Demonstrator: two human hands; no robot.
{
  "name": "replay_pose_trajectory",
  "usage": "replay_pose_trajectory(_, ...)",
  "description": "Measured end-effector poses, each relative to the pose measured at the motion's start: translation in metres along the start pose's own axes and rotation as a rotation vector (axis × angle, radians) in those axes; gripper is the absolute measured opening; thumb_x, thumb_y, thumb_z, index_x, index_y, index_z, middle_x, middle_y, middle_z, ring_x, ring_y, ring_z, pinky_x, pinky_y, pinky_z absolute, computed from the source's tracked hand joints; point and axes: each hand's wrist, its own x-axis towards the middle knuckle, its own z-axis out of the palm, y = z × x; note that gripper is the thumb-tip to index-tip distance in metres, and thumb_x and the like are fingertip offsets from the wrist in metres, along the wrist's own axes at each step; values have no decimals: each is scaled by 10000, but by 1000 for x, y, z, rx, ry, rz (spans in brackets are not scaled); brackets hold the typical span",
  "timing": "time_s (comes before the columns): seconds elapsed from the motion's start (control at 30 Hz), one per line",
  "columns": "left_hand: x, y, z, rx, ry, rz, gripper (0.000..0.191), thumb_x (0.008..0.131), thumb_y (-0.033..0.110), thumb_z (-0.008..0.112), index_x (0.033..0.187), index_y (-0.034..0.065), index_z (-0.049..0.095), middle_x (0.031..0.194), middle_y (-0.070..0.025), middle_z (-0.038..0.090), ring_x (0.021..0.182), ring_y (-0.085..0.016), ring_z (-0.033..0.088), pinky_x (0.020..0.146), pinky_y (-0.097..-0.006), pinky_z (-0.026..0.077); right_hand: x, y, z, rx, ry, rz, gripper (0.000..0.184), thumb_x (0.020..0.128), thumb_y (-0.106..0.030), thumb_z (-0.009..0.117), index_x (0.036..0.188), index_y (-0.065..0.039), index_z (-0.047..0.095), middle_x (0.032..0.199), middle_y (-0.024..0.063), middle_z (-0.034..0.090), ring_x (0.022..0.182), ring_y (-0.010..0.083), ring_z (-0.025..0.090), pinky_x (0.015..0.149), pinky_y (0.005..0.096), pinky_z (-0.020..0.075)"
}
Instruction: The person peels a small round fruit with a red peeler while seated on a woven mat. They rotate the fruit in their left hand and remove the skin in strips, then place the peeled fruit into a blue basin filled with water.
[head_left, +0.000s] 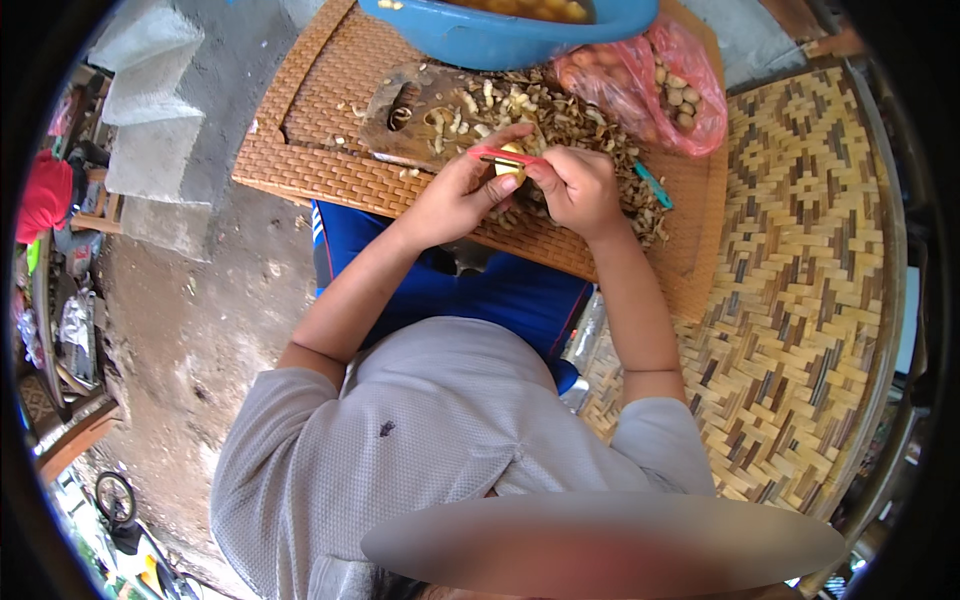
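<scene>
My left hand holds a peeled, pale yellow potato between its fingers and thumb. A red-handled peeler is gripped in my right hand, its blade across the potato. Below and around both hands, a heap of brown peelings covers part of a wooden board and the woven table. A teal-handled tool lies on the peelings to the right of my right hand.
A blue basin with peeled pieces in liquid stands at the table's far side. Beside it, a pink plastic bag holds small unpeeled potatoes. Woven bamboo matting lies to the right, concrete steps to the left. A red-clothed person shows at the left edge.
</scene>
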Motion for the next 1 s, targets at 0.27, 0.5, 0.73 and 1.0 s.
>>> replay_pose_trajectory(0.27, -1, -1, -2, 72, -22, 40, 549, 1108, 184, 612, 1602, 36, 423, 1189, -19, 620, 887, -85, 560, 814, -272, 514, -1, 4, 3, -8, 46, 15, 310, 1006, -242, 753, 804, -27, 659, 611, 114, 562, 517, 285, 601, 496, 386, 455)
replay_pose_trajectory(0.5, -1, 1, -3, 232, 13, 85, 469, 1078, 137, 648, 1519, 50, 517, 1303, -111, 673, 1041, -184, 658, 904, -355, 542, -2, 8, -4, -103, 52, 64, 327, 1003, -243, 758, 795, -11, 659, 622, 120, 565, 531, 292, 596, 504, 381, 448)
replay_pose_trajectory(0.73, 2, -4, -7, 90, 7, 22, 563, 1054, 130, 680, 1560, 12, 464, 1170, -123, 680, 1037, -216, 669, 907, -386, 546, -3, 9, -1, -84, 89, 102, 316, 1003, -242, 759, 813, -3, 675, 631, 128, 580, 537, 299, 602, 515, 383, 458)
replay_pose_trajectory(1.0, 0, -3, -4, -121, -15, -3, 625, 1075, 142, 677, 1623, 42, 391, 1204, -27, 633, 972, -97, 600, 845, -279, 546, 0, 10, -6, -19, 3, -12, 319, 1005, -235, 752, 792, -14, 666, 620, 124, 577, 533, 297, 610, 507, 392, 455)
